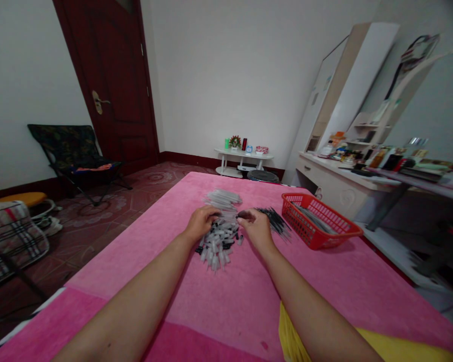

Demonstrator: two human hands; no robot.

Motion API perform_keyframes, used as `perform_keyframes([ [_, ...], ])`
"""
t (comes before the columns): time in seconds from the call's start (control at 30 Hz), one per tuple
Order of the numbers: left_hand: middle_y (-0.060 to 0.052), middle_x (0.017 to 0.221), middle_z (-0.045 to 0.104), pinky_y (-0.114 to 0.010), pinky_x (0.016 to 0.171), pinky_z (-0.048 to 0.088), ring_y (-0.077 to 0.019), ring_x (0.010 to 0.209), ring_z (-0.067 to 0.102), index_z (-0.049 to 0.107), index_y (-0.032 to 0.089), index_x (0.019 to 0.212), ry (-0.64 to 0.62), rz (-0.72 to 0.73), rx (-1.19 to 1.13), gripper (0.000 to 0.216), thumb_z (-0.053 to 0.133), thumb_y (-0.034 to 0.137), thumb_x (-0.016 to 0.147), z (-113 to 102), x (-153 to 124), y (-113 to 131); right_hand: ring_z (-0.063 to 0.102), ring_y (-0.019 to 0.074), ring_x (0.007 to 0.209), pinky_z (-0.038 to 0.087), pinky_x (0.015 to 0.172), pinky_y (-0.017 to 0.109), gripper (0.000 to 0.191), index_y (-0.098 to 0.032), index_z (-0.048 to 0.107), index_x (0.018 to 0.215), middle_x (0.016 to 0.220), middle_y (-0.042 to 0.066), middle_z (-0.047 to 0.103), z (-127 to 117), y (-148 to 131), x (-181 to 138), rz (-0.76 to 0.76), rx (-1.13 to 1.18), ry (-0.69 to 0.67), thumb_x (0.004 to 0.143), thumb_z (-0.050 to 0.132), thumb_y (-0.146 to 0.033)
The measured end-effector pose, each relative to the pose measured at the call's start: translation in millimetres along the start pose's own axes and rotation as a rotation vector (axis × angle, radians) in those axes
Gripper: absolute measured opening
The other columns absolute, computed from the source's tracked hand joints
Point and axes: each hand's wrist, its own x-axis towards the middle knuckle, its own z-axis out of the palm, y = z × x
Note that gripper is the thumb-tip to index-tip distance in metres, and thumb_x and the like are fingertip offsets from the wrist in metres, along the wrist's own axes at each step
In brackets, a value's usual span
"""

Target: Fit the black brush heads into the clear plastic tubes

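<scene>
Black piece [237, 216] seemingly pinched in right hand [255, 227]; left hand [200, 222]: hold hidden, can't tell.

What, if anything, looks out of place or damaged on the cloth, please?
A small darker spot interrupts the smooth pink cloth low between the forearms, perhaps a stain. The jumbled plastic pieces show no obvious damage.

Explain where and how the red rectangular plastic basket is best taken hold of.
Probably grip the basket by its rim, midway along both long sides, coming from above: it stands upright and open-topped, and the slim grey sticks inside leave that rim accessible.
</scene>
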Motion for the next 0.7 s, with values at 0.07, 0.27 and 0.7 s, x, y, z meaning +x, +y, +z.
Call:
perform_keyframes([
  [0.07, -0.006, 0.092, 0.069, -0.03, 0.082, 0.047, -0.0186, 0.089, 0.062, 0.07, 0.02, 0.094, -0.004, 0.006, 0.003, 0.026, 0.055, 0.009, 0.076, -0.1, -0.1, 0.1, 0.062, 0.0174, 0.069, 0.047, 0.068, 0.029, 0.017, -0.014, 0.067, 0.076, 0.077, 0.006, 0.07, 0.7, -1.2, -0.9, -0.014, -0.032, 0.002, 0.064, 0.059, -0.021],
  [0.27, -0.006, 0.093, 0.069, -0.03, 0.081, 0.047, -0.0184, 0.089, 0.062, 0.069, 0.019, 0.094, -0.016, 0.016, 0.014, 0.026, 0.055, 0.009, 0.076, -0.7, -0.1, -0.2, 0.061, 0.0168, 0.067, 0.046, 0.067, 0.027, 0.017, -0.014, 0.068, 0.077, 0.076, 0.006, 0.07, 0.5, -2.2, -1.6, -0.052, -0.104, 0.016, 0.065, 0.058, -0.02],
  [0.7, -0.007, 0.091, 0.069, -0.03, 0.079, 0.047, -0.0184, 0.087, 0.061, 0.07, 0.02, 0.094, -0.033, 0.034, 0.017, 0.023, 0.057, 0.012, 0.077, -3.8, -0.4, 6.9, 0.061, 0.0164, 0.069, 0.046, 0.067, 0.026, 0.014, -0.017, 0.067, 0.078, 0.077, 0.004, 0.07, 0.7, -5.3, -3.8, -0.069, -0.209, -0.003, 0.069, 0.057, -0.02],
])
